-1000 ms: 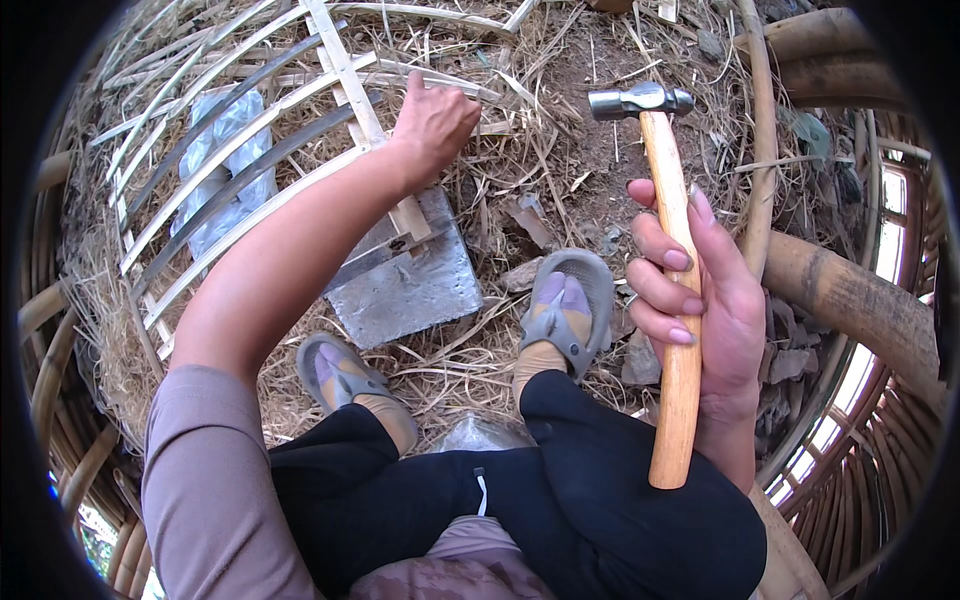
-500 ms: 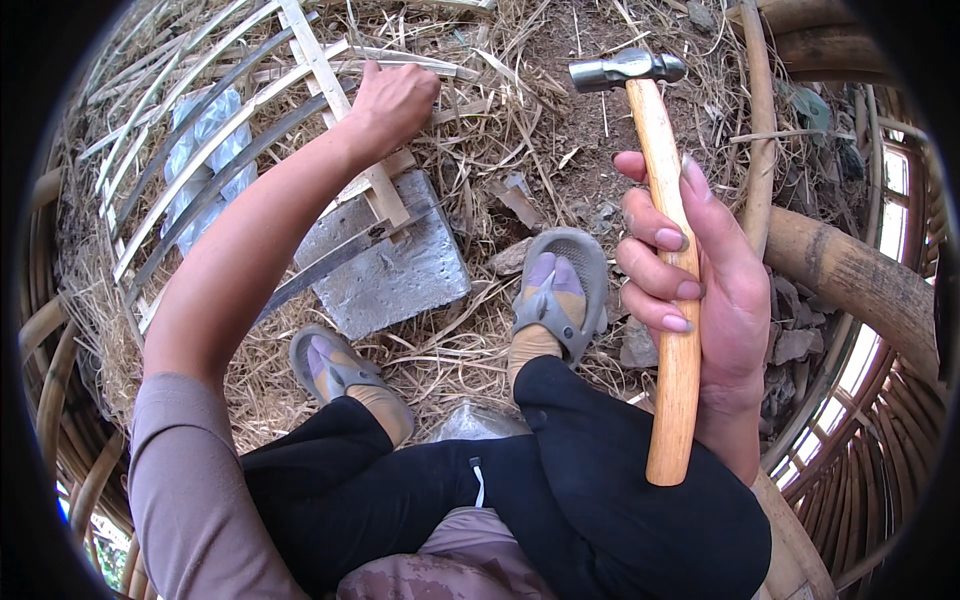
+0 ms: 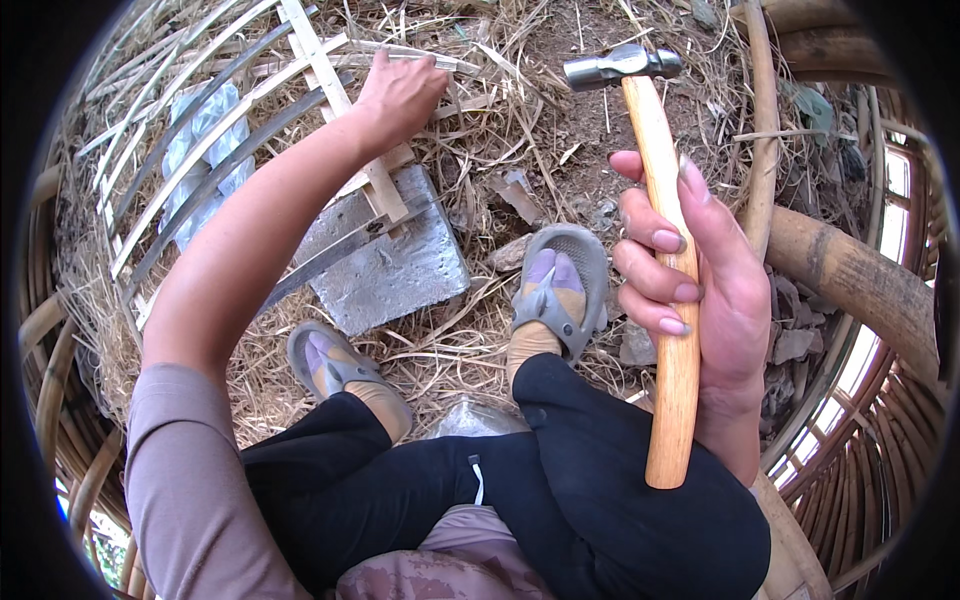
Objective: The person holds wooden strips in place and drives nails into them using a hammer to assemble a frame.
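My right hand (image 3: 690,265) is wrapped around the wooden handle of a ball-peen hammer (image 3: 661,170), held upright with its metal head at the top. My left hand (image 3: 405,95) reaches far out over the straw, beside the end of pale split-bamboo strips. Its fingers curl downward, and their tips and anything in them are hidden. Left of it lies a lattice of curved bamboo strips (image 3: 215,140) crossed by a flat pale wooden slat (image 3: 318,55). The slat's near end rests over a grey concrete block (image 3: 395,285).
Dry straw and shavings (image 3: 500,110) cover the ground around my sandalled feet (image 3: 555,290). Clear plastic bags (image 3: 205,150) lie under the lattice. Thick bamboo poles (image 3: 850,270) and stones (image 3: 795,340) stand at the right. Curved bamboo framework (image 3: 75,410) rises at the left.
My left hand has shifted slightly to the right, its fingers a little less tightly curled. The hammer in my right hand has barely moved.
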A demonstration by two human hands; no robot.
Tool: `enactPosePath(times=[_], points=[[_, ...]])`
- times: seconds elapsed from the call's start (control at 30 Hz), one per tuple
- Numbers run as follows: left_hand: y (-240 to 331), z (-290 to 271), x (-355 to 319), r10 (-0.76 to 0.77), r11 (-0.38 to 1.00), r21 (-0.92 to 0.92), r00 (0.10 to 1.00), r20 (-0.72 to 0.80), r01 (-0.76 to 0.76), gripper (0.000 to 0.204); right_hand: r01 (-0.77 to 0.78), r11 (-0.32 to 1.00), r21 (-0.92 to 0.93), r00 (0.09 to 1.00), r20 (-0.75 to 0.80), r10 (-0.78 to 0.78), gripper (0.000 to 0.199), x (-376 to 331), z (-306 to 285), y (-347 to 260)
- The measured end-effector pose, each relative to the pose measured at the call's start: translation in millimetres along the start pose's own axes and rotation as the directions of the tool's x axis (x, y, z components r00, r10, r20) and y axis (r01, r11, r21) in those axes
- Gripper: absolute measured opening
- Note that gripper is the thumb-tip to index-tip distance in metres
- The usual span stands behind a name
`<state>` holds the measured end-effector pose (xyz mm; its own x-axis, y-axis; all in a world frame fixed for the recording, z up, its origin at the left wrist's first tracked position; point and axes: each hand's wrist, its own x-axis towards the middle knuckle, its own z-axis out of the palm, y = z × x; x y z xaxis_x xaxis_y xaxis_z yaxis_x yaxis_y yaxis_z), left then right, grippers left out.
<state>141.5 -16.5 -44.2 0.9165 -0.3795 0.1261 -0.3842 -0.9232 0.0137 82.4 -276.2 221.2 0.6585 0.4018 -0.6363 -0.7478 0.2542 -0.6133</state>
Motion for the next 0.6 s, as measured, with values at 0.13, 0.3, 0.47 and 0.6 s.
enactPosePath(times=[0.13, 0.3, 0.47, 0.6], points=[[-3, -22, 24, -0.172, 0.914, -0.273, 0.896, 0.41, 0.3, 0.017, -0.01, 1.0, 0.007, 1.0, -0.021, 0.01, 0.039, -3, 0, -1], [-17, -31, 34, -0.125, 0.849, -0.435, 0.914, 0.386, 0.3, 0.021, 0.01, 1.0, 0.026, 1.0, -0.001, -0.01, 0.04, -3, -3, 2], [-27, -55, 45, 0.02, 0.807, -0.561, 0.939, 0.343, 0.187, 0.02, 0.018, 1.0, 0.009, 1.0, -0.005, -0.018, 0.04, -6, -2, 1], [-43, -68, 33, -0.016, 0.793, -0.566, 0.936, 0.352, 0.227, 0.026, 0.018, 1.0, 0.02, 1.0, 0.013, -0.019, 0.039, -8, 1, 4]])
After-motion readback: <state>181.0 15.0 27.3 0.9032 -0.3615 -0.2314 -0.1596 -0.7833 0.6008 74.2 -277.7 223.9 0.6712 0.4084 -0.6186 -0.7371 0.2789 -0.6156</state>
